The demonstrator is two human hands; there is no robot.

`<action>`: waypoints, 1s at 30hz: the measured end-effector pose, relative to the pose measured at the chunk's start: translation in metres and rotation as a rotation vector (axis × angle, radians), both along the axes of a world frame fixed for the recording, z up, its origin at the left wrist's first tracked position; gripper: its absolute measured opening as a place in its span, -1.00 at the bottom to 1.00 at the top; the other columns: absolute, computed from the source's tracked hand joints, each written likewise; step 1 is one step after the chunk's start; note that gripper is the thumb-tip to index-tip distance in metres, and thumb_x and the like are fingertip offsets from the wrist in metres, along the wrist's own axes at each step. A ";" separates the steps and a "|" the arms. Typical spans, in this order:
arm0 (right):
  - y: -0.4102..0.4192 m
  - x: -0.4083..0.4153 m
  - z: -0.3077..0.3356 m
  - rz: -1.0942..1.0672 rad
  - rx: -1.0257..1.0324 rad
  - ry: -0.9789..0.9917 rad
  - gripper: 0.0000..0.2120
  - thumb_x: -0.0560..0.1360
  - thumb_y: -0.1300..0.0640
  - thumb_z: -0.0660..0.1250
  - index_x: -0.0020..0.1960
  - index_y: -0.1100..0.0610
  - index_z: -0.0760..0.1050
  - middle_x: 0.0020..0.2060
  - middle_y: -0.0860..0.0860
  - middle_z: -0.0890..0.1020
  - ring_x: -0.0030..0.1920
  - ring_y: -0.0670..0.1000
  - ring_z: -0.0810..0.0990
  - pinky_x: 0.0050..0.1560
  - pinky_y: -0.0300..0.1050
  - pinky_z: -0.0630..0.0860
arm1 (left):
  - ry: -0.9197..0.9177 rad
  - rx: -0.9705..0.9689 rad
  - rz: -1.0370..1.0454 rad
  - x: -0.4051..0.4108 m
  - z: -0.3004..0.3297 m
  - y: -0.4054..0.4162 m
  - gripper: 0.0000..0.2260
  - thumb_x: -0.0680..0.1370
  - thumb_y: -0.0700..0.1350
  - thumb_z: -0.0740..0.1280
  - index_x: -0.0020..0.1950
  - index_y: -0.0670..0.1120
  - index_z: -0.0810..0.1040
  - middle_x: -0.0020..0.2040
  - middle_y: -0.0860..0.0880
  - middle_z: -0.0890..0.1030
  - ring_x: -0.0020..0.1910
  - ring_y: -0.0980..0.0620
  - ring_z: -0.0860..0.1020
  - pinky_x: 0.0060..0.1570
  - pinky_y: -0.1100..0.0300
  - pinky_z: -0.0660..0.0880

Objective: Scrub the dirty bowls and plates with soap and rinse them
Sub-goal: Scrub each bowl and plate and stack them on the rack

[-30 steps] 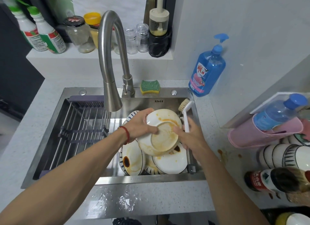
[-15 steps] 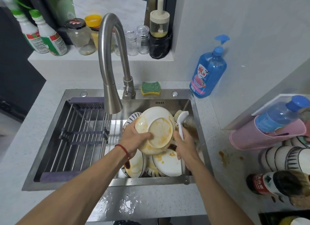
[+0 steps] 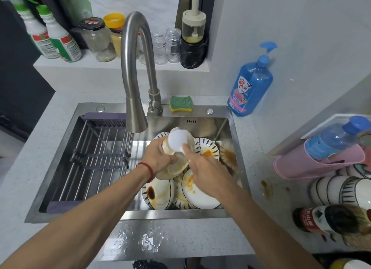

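While my left hand [image 3: 160, 158] still grips the stained bowl [image 3: 176, 164] at frame centre, my right hand [image 3: 204, 174] now holds the brush [image 3: 177, 141] against it, above dirty plates [image 3: 200, 194] and beside the faucet [image 3: 134, 72].

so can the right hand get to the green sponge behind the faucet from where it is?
Probably yes, but not freely: the right hand grips the white brush, so it must drop that first. The green sponge sits uncovered on the sink ledge, beside the faucet.

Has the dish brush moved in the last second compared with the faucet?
Yes. The dish brush has swung left off the sink's right wall, toward the faucet, and now sits blurred over the bowl held by the left hand.
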State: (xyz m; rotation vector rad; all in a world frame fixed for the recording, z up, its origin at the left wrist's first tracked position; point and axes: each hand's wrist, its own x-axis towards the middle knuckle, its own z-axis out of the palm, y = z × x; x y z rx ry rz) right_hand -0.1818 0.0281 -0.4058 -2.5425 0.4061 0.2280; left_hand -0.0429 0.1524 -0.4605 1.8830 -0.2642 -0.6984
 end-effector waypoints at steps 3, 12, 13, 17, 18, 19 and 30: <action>-0.014 0.008 -0.002 -0.086 -0.062 0.018 -0.40 0.68 0.22 0.14 0.63 -0.12 0.06 -0.30 -0.04 0.45 -0.19 0.10 0.53 -0.23 0.04 0.49 | 0.002 -0.020 -0.022 0.001 -0.003 0.006 -0.51 0.27 -0.48 0.48 0.12 -0.09 0.65 -0.06 -0.03 0.69 -0.05 -0.04 0.64 -0.05 0.08 0.63; 0.006 0.018 -0.001 -0.069 -0.060 0.046 -0.35 0.65 0.24 0.16 0.65 -0.10 0.02 -0.15 0.01 0.50 -0.09 0.15 0.57 -0.17 0.07 0.48 | 0.028 -0.008 0.002 0.010 -0.010 0.020 -0.46 0.28 -0.51 0.47 0.11 -0.01 0.64 0.04 -0.10 0.71 0.08 -0.14 0.65 0.13 -0.06 0.62; 0.016 0.017 0.002 -0.035 -0.035 0.051 -0.34 0.66 0.25 0.16 0.65 -0.12 0.01 -0.15 0.02 0.51 -0.10 0.15 0.56 -0.17 0.05 0.46 | 0.021 0.000 0.003 0.011 -0.011 0.023 -0.47 0.25 -0.47 0.48 0.07 0.03 0.64 0.03 -0.09 0.71 0.09 -0.15 0.65 0.14 -0.07 0.62; 0.020 0.021 0.001 -0.018 -0.065 0.070 -0.33 0.65 0.23 0.15 0.64 -0.17 -0.01 -0.01 0.12 0.61 0.01 0.18 0.55 -0.07 0.07 0.45 | -0.032 0.043 -0.036 0.016 -0.013 0.033 -0.48 0.25 -0.47 0.49 0.05 0.05 0.66 0.01 -0.06 0.73 0.06 -0.12 0.67 0.10 -0.03 0.64; 0.013 0.025 0.001 -0.058 -0.080 0.083 -0.34 0.65 0.24 0.14 0.65 -0.12 0.00 0.03 0.12 0.61 0.04 0.18 0.54 -0.04 0.08 0.45 | -0.035 0.053 -0.035 0.016 -0.014 0.036 -0.47 0.26 -0.46 0.50 0.07 0.05 0.66 0.00 -0.04 0.73 0.06 -0.11 0.67 0.09 -0.02 0.64; 0.013 0.028 0.001 -0.061 -0.079 0.090 -0.35 0.65 0.24 0.14 0.66 -0.09 0.01 0.04 0.11 0.61 0.04 0.16 0.52 -0.04 0.07 0.45 | -0.029 0.055 -0.028 0.017 -0.016 0.040 -0.46 0.25 -0.45 0.51 0.09 0.04 0.67 0.00 -0.03 0.73 0.06 -0.11 0.67 0.09 -0.03 0.64; 0.033 0.026 0.014 -0.011 0.075 0.042 -0.45 0.70 0.19 0.08 0.65 -0.10 0.12 -0.06 0.01 0.47 -0.03 0.07 0.45 0.03 0.03 0.44 | 0.078 -0.092 0.021 0.022 -0.011 0.063 -0.51 0.21 -0.46 0.46 -0.01 0.01 0.68 -0.06 -0.04 0.72 0.04 -0.11 0.67 -0.06 -0.02 0.64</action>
